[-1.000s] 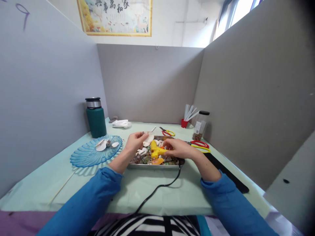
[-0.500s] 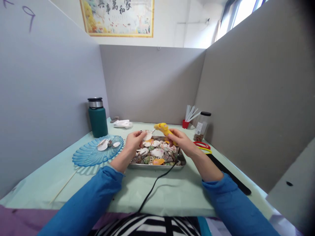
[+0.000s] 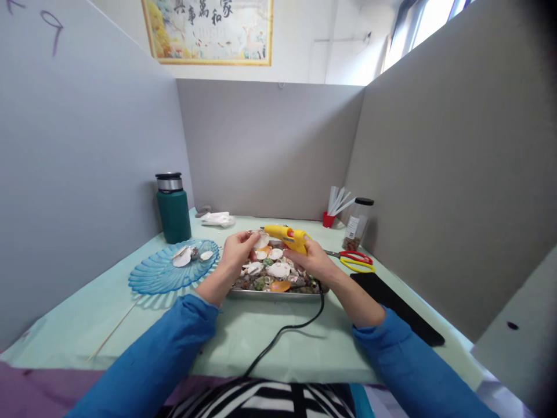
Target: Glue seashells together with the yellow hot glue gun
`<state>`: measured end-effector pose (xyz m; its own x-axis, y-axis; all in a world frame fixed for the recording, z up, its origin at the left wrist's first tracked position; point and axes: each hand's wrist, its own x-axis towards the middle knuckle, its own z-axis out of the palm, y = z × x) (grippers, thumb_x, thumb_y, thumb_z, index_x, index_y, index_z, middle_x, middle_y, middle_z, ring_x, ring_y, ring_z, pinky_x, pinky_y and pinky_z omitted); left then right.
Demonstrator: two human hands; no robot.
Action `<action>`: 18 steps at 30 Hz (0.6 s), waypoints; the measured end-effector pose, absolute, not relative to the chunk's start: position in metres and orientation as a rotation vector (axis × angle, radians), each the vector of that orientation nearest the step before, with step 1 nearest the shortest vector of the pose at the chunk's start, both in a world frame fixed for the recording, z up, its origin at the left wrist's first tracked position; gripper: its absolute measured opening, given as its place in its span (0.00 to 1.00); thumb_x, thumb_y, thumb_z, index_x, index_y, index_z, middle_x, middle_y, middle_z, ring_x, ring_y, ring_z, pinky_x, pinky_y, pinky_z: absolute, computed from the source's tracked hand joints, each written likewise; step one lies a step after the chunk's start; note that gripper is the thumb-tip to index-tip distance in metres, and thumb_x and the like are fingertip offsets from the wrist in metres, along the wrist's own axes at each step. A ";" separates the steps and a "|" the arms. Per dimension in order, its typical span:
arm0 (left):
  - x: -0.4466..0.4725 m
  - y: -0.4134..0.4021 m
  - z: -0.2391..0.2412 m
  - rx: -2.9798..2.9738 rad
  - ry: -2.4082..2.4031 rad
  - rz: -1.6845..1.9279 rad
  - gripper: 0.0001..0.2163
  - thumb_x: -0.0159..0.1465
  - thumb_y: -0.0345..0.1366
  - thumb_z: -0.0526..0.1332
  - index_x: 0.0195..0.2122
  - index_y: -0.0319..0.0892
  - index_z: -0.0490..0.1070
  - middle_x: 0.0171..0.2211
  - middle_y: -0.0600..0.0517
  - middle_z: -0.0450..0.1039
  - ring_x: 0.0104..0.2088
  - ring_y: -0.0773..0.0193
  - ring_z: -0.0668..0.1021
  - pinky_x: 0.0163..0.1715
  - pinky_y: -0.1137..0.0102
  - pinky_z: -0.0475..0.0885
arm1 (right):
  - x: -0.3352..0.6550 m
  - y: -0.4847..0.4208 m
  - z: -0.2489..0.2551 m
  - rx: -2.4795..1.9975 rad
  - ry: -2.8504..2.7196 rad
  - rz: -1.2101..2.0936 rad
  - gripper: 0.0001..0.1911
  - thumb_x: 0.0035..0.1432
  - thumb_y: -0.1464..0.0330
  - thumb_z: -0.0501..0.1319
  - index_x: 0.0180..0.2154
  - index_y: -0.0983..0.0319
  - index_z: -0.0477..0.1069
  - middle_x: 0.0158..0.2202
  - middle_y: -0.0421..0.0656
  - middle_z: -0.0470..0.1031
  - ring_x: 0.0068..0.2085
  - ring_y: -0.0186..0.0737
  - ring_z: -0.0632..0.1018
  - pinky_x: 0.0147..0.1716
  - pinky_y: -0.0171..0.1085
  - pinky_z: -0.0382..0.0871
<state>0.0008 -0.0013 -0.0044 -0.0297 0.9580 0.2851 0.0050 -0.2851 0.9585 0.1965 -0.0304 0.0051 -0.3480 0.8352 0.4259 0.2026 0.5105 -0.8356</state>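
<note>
Pinched in the fingers of my left hand [image 3: 237, 252] is a pale seashell [image 3: 261, 240], held above the left part of a metal tray [image 3: 278, 296]. My right hand [image 3: 314, 260] is wrapped round the grip of a yellow glue gun [image 3: 282, 233]. The gun's nozzle points left and lies close to the shell's upper edge; whether they touch I cannot tell. Under both hands, the tray holds many shells, among them a white shell [image 3: 278, 270] and an orange shell [image 3: 280, 286]. A black cord [image 3: 282, 330] runs from the gun toward my lap.
A blue scalloped plate [image 3: 150, 276] with several shells stands left, near a green bottle [image 3: 173, 212] and a thin stick [image 3: 112, 332]. Scissors [image 3: 357, 261], a black mat [image 3: 398, 307], a jar [image 3: 357, 225] and a red cup of glue sticks [image 3: 328, 219] are at right. Grey partitions enclose the table.
My right hand has turned the glue gun from slanting to nearly level and brought its nozzle left over the shell's upper edge. The cord has shifted right. My left hand stays almost still.
</note>
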 end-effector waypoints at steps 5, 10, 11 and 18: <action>0.000 0.001 -0.006 1.393 1.068 1.467 0.14 0.52 0.46 0.64 0.26 0.39 0.68 0.09 0.58 0.62 0.11 0.71 0.66 0.13 0.77 0.59 | 0.197 -0.031 0.005 -0.904 -1.844 0.877 0.11 0.53 0.67 0.60 0.40 0.63 0.71 0.18 0.35 0.63 0.19 0.30 0.63 0.19 0.31 0.57; 0.001 -0.002 -0.003 1.369 1.042 1.457 0.14 0.50 0.45 0.65 0.25 0.39 0.67 0.09 0.58 0.63 0.11 0.70 0.67 0.14 0.77 0.62 | 0.195 -0.034 0.006 -1.003 -1.838 0.815 0.10 0.49 0.70 0.60 0.36 0.64 0.71 0.19 0.36 0.64 0.19 0.30 0.64 0.18 0.31 0.56; 0.002 -0.002 -0.003 1.361 1.037 1.455 0.15 0.50 0.45 0.65 0.24 0.38 0.67 0.09 0.58 0.62 0.11 0.70 0.67 0.14 0.77 0.63 | 0.195 -0.034 0.006 -1.020 -1.842 0.804 0.09 0.49 0.70 0.60 0.35 0.64 0.71 0.19 0.35 0.63 0.19 0.30 0.63 0.19 0.31 0.56; 0.002 -0.004 -0.001 1.280 0.983 1.439 0.15 0.48 0.45 0.67 0.26 0.37 0.68 0.10 0.58 0.63 0.11 0.70 0.67 0.14 0.75 0.65 | 0.198 -0.029 -0.001 -1.014 -1.890 0.713 0.10 0.49 0.70 0.57 0.35 0.64 0.70 0.21 0.36 0.64 0.21 0.30 0.65 0.20 0.30 0.57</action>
<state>0.0015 -0.0039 -0.0006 -0.0119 0.9715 0.2366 -0.1335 -0.2361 0.9625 0.1975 -0.0287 -0.0009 -0.3064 0.8571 0.4141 0.3702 0.5081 -0.7777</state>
